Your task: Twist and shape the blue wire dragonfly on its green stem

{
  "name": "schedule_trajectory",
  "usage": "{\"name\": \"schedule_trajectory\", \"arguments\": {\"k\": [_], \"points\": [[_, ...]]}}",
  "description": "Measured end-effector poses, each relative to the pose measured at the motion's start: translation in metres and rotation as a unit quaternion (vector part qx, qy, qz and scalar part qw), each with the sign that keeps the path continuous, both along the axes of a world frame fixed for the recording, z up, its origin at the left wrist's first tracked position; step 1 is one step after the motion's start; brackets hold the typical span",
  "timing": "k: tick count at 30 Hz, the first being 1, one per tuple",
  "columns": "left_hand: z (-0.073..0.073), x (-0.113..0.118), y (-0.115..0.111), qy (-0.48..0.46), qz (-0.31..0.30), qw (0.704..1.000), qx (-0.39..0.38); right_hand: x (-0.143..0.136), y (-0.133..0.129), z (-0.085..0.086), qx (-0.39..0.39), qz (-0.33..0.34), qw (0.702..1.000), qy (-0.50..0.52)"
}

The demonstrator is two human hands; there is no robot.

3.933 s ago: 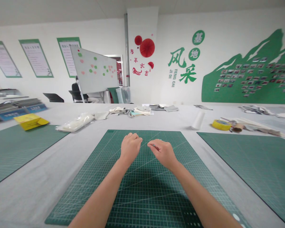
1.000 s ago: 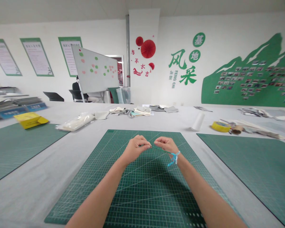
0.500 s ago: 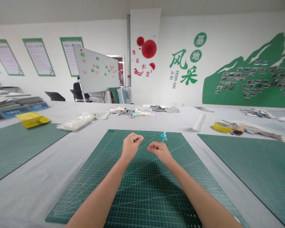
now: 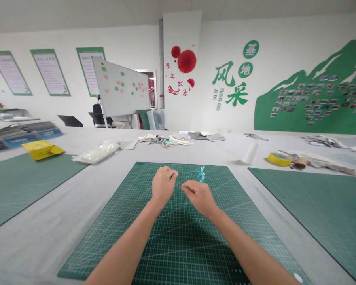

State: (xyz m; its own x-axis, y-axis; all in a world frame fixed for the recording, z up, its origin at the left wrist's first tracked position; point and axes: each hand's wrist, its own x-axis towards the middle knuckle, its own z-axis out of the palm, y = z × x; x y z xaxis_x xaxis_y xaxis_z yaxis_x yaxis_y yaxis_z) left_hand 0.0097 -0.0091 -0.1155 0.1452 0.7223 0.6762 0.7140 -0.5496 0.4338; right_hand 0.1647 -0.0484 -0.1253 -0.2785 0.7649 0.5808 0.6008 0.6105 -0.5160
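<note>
My left hand (image 4: 164, 183) pinches the end of a thin green stem between thumb and fingertips. The stem runs rightward to a small blue-and-white artificial flower (image 4: 201, 174), which stays in the air over the green cutting mat (image 4: 115, 221). Just below the stem and to its right is my right hand (image 4: 197, 194), its thumb and fingers pressed together. Whatever lies in that pinch, if anything, is too small to make out. The two hands are close together but not touching.
Two more cutting mats (image 4: 26, 178) flank mine. Behind lie a plastic-wrapped packet (image 4: 97, 153), fabric scraps (image 4: 178, 140) and a white roll (image 4: 249, 153). Yellow tape (image 4: 279, 159) sits at the right, a yellow box (image 4: 41, 150) and stacked books (image 4: 20, 134) at the left.
My right hand has shifted slightly down and to the left, closer to my left hand. The flower has moved a little left and its head looks turned.
</note>
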Motion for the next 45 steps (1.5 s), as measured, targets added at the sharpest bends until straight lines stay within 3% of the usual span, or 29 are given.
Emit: {"name": "schedule_trajectory", "arguments": {"k": [6, 10, 22, 28, 34, 39, 45], "points": [[0.005, 0.001, -0.006, 0.107, -0.001, 0.993, 0.045, 0.009, -0.001, 0.008, 0.069, -0.033, 0.997, -0.022], [0.006, 0.001, -0.006, 0.157, -0.035, 0.985, 0.058, 0.017, -0.001, 0.014, 0.09, -0.052, 0.994, -0.021], [0.011, 0.002, -0.008, 0.223, -0.147, 0.961, 0.064, 0.041, 0.015, 0.019, 0.065, -0.058, 0.994, 0.062], [0.013, 0.0, -0.008, 0.176, -0.179, 0.967, 0.05, 0.046, 0.019, 0.019, 0.025, -0.059, 0.992, 0.11], [0.018, 0.0, -0.01, 0.124, -0.236, 0.964, -0.007, 0.062, 0.027, 0.02, -0.117, 0.005, 0.982, 0.15], [0.021, 0.003, -0.014, 0.075, -0.287, 0.952, -0.075, 0.066, 0.034, 0.012, -0.18, 0.035, 0.965, 0.188], [0.017, 0.002, -0.007, -0.051, -0.26, 0.96, -0.097, 0.06, 0.041, 0.0, -0.251, 0.033, 0.938, 0.236]]}}
